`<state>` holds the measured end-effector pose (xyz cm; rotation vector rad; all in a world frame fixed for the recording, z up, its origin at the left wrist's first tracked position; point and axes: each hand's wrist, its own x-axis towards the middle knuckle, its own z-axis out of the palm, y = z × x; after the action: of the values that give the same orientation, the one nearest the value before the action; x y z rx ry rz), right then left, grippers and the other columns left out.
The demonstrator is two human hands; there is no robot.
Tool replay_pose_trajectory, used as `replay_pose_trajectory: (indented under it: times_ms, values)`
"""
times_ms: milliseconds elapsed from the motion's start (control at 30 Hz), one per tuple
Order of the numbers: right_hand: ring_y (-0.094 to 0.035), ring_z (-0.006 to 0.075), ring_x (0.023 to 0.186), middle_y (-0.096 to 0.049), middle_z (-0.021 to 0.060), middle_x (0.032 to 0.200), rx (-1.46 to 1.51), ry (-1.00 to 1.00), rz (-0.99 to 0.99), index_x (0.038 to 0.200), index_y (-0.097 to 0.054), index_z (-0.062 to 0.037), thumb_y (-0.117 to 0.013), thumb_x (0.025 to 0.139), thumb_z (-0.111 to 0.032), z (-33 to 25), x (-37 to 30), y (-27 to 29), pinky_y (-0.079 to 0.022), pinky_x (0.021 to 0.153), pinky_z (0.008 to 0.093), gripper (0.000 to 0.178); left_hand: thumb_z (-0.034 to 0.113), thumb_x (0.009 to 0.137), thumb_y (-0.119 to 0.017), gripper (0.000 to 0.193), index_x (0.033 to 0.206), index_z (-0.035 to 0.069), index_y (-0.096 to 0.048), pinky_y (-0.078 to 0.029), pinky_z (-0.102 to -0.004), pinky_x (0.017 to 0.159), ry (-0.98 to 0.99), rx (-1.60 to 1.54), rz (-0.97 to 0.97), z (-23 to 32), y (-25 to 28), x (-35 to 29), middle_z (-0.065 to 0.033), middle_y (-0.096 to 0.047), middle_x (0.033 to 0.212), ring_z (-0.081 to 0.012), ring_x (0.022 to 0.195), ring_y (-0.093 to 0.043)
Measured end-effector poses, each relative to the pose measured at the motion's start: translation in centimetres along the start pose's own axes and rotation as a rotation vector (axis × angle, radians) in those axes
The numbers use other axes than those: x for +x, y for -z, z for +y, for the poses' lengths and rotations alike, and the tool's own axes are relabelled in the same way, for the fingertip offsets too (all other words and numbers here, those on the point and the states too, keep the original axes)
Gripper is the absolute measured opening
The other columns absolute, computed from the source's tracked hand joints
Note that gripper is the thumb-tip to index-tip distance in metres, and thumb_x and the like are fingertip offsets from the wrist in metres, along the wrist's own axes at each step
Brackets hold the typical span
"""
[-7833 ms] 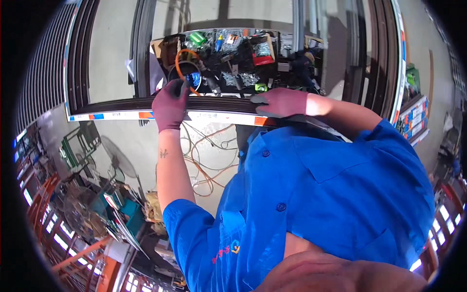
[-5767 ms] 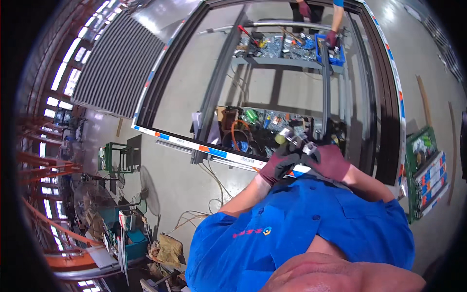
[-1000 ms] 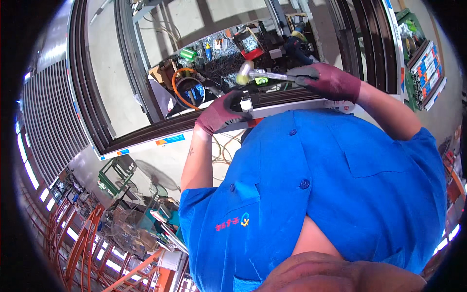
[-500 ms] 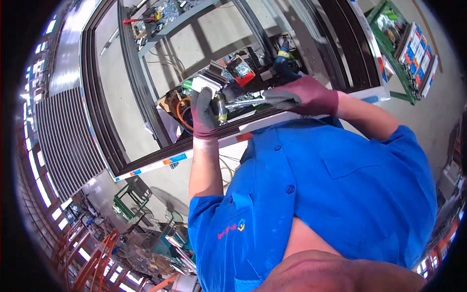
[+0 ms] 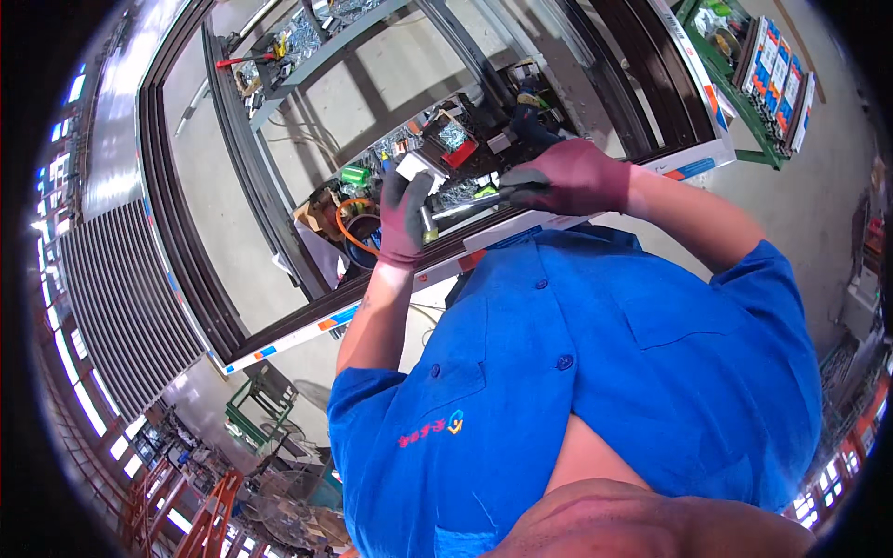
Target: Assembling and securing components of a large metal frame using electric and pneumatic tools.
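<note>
My left hand (image 5: 405, 219), in a maroon and dark grey glove, is closed on a white block-like piece (image 5: 419, 171) at the frame's near side. My right hand (image 5: 569, 181), gloved alike, is to its right with fingers pressed together. What those fingers hold, if anything, I cannot make out. Between the hands runs a slim silver bar (image 5: 465, 210); I cannot tell whether either hand touches it. Beyond them a red open box (image 5: 456, 144) holds small metal screws. A dark power tool (image 5: 530, 121) lies past my right hand.
A large dark window-like frame (image 5: 191, 270) with white-taped edges surrounds the work area. Inside are an orange ring (image 5: 346, 219), a green roll (image 5: 354, 175) and a red-handled tool (image 5: 244, 61). A green rack (image 5: 758, 149) stands at right, a ribbed panel (image 5: 130, 307) at left.
A silver rod-like tool, which reached from my right hand towards my left, no longer shows in the right fingers. Both hands have shifted slightly; the whole view has turned a little.
</note>
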<state>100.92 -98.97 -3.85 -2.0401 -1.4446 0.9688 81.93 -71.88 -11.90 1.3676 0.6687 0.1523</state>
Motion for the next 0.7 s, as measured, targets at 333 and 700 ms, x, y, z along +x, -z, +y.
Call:
replay_pose_trajectory:
  times_ms: [333, 700]
  values:
    - [-0.072, 0.0442, 0.113, -0.075, 0.0191, 0.124, -0.292, -0.402, 0.517, 0.138, -0.076, -0.0157, -0.078, 0.099, -0.035, 8.8, -5.0, -4.3, -0.059, 0.097, 0.0539, 0.044, 0.062, 0.095, -0.076, 0.065, 0.139, 0.014, -0.075, -0.061, -0.0448, 0.09, 0.449, 0.74, -0.314, -17.9, 14.5, 16.8, -0.0163, -0.081, 0.117, -0.0276, 0.102, -0.078]
    - [-0.079, 0.0363, 0.101, -0.082, 0.0169, 0.115, -0.144, -0.614, 0.769, 0.118, -0.083, -0.0075, -0.079, 0.098, -0.027, 8.3, -5.4, -4.5, -0.063, 0.091, 0.0428, 0.027, 0.062, 0.1, -0.069, 0.07, 0.139, 0.004, -0.077, -0.054, -0.0505, 0.11, 0.762, 0.702, -0.038, -39.1, 18.8, 24.8, -0.0239, -0.074, 0.143, -0.0399, 0.127, -0.073]
